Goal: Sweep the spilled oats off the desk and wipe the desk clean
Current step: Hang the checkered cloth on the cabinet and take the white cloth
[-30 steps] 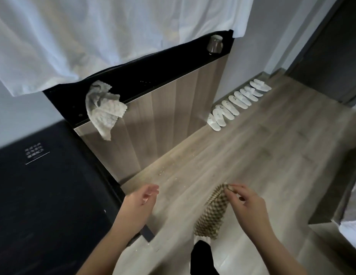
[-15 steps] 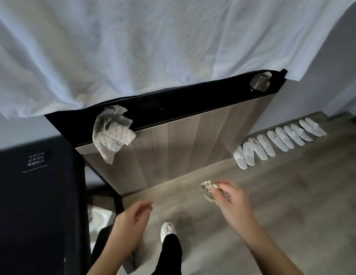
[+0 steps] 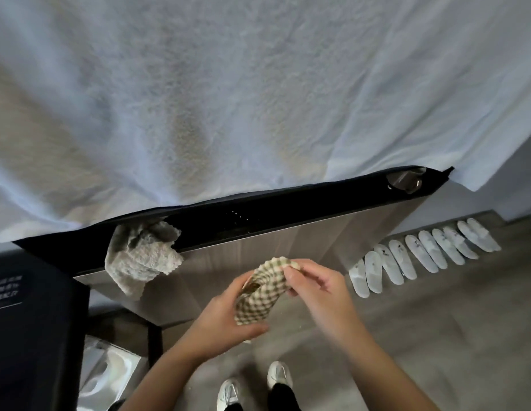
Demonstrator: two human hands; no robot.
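Raised from down near the floor and now taken in two grips: checked cloth point(image 3: 257, 295), cupped from below by left hand point(image 3: 225, 318), empty a moment ago, and pinched at its upper edge by right hand point(image 3: 317, 292); probably being readied for wiping; pale oats point(image 3: 239, 216) scattered on black desk point(image 3: 317, 203) ahead, near a draped grey rag point(image 3: 140, 256); small jar point(image 3: 405, 182) at far corner, contents impossible to tell.

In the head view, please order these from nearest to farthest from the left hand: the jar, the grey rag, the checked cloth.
1. checked cloth, held in the left hand itself.
2. grey rag, hanging over the desk edge, up-left.
3. jar, at the desk's far right end.
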